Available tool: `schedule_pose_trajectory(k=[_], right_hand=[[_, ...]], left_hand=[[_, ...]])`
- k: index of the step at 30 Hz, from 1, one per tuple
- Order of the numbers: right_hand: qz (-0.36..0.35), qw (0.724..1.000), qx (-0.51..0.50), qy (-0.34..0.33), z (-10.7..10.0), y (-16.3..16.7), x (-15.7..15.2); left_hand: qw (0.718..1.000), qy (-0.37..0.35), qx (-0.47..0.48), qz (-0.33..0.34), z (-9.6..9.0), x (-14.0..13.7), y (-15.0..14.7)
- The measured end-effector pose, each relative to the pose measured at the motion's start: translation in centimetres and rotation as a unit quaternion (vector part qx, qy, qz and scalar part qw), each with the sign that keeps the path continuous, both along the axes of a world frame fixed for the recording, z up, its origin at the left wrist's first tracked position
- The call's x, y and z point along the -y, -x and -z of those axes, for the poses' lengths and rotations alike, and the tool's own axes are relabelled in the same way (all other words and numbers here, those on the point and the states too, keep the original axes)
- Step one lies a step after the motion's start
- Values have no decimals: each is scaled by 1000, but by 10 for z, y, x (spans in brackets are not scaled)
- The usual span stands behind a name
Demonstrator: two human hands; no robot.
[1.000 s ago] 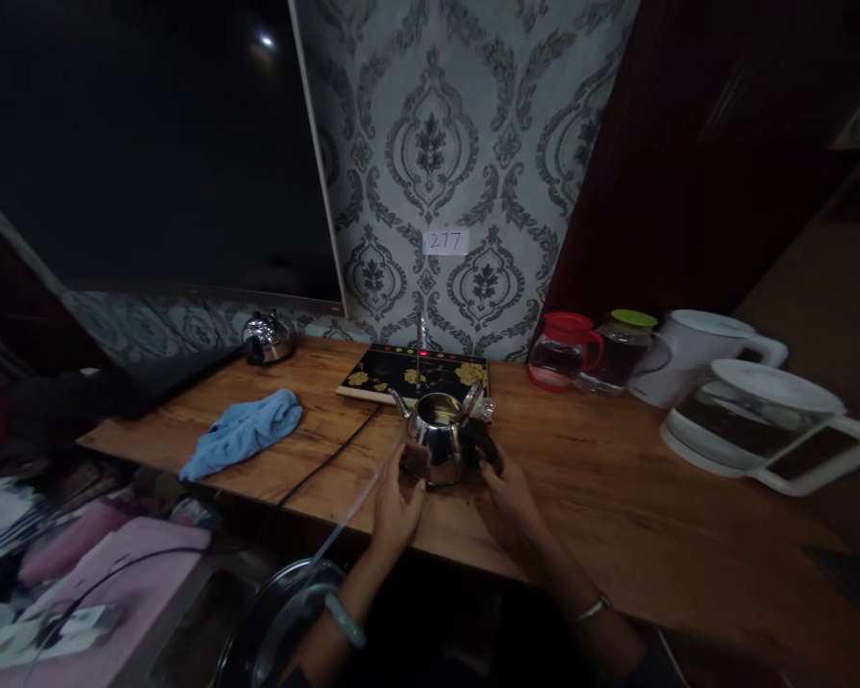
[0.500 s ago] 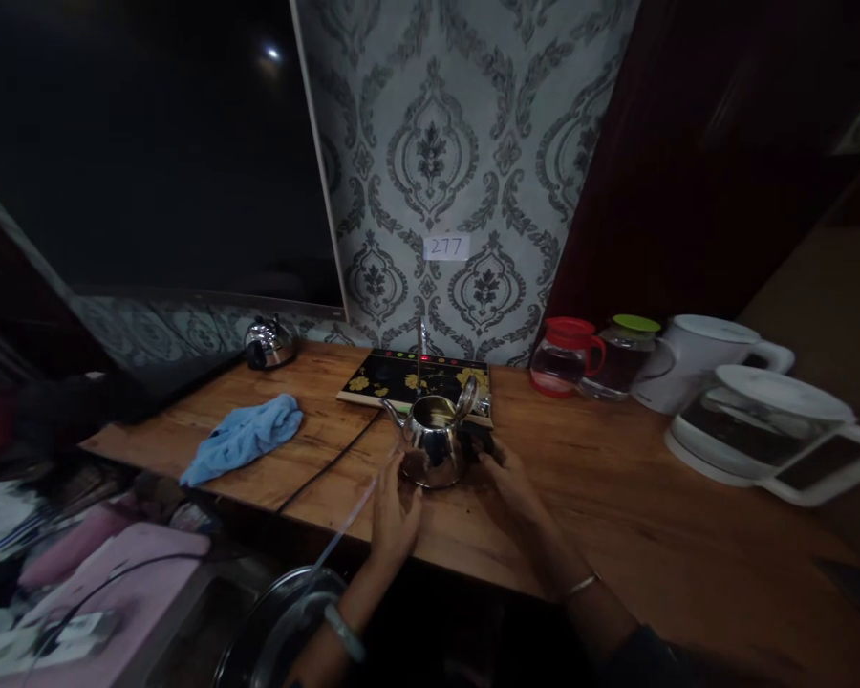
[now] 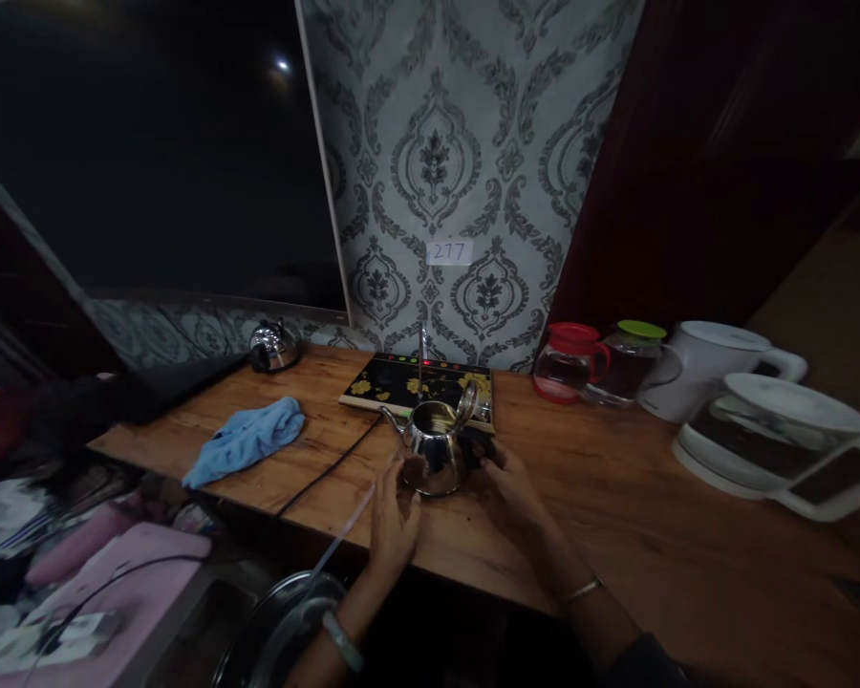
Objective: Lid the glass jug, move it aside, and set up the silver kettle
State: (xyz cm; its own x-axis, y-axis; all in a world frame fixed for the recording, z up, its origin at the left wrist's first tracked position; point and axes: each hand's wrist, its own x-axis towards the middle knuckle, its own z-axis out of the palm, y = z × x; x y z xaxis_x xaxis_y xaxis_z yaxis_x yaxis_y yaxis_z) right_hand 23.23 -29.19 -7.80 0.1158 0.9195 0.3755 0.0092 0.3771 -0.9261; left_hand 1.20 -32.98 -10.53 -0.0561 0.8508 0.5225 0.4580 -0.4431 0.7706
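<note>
A small shiny steel kettle stands upright near the front edge of the wooden counter, its lid tipped up and its mouth uncovered. Its spout points left; its black handle points right. My right hand is closed around that handle. Against the lower left side of the body rests my left hand, cupped, with thumb and fingers touching the metal. Behind the kettle is a black electric stove panel with yellow flowers, a red light and a thin upright metal tap.
A blue cloth and a second steel kettle are on the left. Several jugs stand right, including a red-lidded jug and a white-lidded clear jug. A clear tube runs down to a bucket below the counter's edge.
Both hands keep their places on the kettle, which looks almost unmoved on the counter. The whole view has shifted slightly.
</note>
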Motion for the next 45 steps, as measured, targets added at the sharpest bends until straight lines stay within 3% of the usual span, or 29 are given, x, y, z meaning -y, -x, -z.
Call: schedule_pose_trajectory(k=[10,16,19,21,24,27,29,32,36,41,45], right_hand=[[-32,999,-40,19,3,-3,-7],[-11,994,-91,56,8,3,3],[-9,994,-89,67,13,5,10],[-8,994,-76,75,18,4,14],[-9,995,-47,84,25,3,15],[10,996,-15,90,29,4,16],[38,995,6,97,28,4,17],[83,990,44,108,22,6,20],[99,985,74,122,13,7,23],[104,981,91,138,2,7,26],[96,980,88,148,-7,8,29]], left_hand=[[999,-27,-11,-27,-9,4,-1],[999,-37,-4,-36,-14,9,-2],[998,-23,33,-53,-30,10,6],[996,-27,57,-68,-50,3,17],[994,-70,50,-61,-87,-27,36],[992,-113,-20,-47,-115,-82,52],[990,-93,-99,-37,-124,-124,56],[969,-28,-244,-39,-128,-181,54],[908,38,-416,-36,-128,-232,43],[847,79,-525,-34,-128,-273,33],[826,86,-556,-26,-124,-301,24]])
